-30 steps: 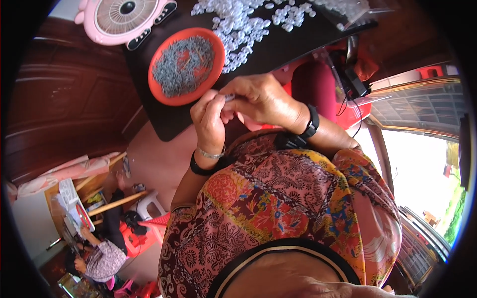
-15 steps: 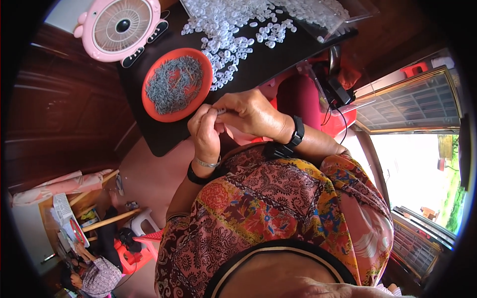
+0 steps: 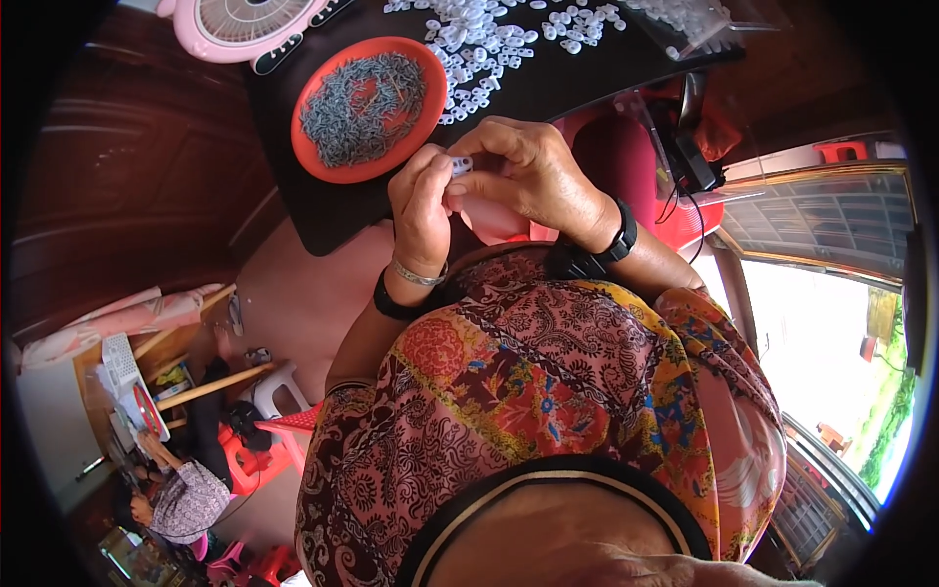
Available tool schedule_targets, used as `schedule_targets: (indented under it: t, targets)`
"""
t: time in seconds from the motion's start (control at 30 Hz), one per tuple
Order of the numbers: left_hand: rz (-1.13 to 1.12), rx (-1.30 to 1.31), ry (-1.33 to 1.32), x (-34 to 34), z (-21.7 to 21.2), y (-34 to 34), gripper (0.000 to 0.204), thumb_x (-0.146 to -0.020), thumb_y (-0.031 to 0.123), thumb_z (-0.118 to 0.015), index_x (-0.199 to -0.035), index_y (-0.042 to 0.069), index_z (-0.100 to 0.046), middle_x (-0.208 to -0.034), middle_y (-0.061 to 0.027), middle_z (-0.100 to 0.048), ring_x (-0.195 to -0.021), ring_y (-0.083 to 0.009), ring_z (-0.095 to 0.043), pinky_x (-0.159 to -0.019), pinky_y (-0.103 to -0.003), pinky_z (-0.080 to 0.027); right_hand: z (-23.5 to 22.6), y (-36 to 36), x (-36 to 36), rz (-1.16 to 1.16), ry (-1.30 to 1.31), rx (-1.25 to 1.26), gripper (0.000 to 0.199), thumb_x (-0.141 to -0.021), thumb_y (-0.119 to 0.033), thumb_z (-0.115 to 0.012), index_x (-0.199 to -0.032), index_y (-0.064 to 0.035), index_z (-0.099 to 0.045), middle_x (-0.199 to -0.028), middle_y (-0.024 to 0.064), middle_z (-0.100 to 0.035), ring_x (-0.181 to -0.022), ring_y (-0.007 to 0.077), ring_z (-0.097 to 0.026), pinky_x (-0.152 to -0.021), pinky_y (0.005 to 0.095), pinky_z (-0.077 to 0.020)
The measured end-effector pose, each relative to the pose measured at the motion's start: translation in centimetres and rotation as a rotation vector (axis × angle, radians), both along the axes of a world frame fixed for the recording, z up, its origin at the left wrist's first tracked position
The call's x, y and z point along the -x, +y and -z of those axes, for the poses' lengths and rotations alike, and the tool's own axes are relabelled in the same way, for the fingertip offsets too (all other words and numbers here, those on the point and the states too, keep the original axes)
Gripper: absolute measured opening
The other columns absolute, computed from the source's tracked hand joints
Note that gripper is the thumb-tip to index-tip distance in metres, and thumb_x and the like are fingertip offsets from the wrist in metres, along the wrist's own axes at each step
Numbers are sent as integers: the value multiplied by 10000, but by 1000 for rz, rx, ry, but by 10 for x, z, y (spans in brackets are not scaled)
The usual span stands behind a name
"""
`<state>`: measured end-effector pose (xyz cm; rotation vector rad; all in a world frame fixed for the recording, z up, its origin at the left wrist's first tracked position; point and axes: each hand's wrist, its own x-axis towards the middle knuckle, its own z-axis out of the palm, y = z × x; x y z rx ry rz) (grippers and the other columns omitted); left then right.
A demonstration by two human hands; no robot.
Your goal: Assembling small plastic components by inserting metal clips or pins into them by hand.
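Note:
My left hand [image 3: 421, 201] and my right hand [image 3: 523, 171] meet just above my lap, at the near edge of a black tray [image 3: 323, 210]. Both pinch one small white plastic piece [image 3: 462, 164] between their fingertips. An orange round dish [image 3: 367, 108] full of small grey metal parts sits on the tray just beyond my left hand. A heap of loose white plastic pieces [image 3: 509, 24] lies farther back on the tray. My left wrist bears a silver bangle and a black band, my right wrist a black watch.
A pink small fan [image 3: 240, 24] stands at the tray's far left corner. A clear plastic bag [image 3: 690, 20] of white pieces lies at the far right. Red furniture and cables [image 3: 685, 157] are to the right. Another person [image 3: 181, 499] sits low at left near red stools.
The view has shifted, so tray and dish now sit higher in the picture. My hands stay together on the white piece, fingers slightly rearranged.

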<state>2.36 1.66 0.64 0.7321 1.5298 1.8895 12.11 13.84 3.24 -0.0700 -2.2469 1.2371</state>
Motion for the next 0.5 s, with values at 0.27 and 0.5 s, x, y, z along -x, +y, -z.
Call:
schedule_targets:
  t: [0.27,0.5]
  targets:
    - [46,20,-58,-1,2,-1,270,-876,172,-451,-687,-4,-529,-557,7,-392,-468,-70,-349,-437,-234,-284,8,-3,-1,-20,-24,-62,196,-742,-113,-745,-857,-21,-616,-763,92,-629,-679,203,-641,-579,284,-499]
    - [-11,-12,21,-7,1,6,276,-880,167,-446,-658,14,-506,-549,12,-387,-457,-66,-348,-411,-228,-280,10,2,-2,-16,5,-3,177,-757,-97,-736,-863,-19,-618,-767,96,-632,-676,191,-640,-570,280,-493]
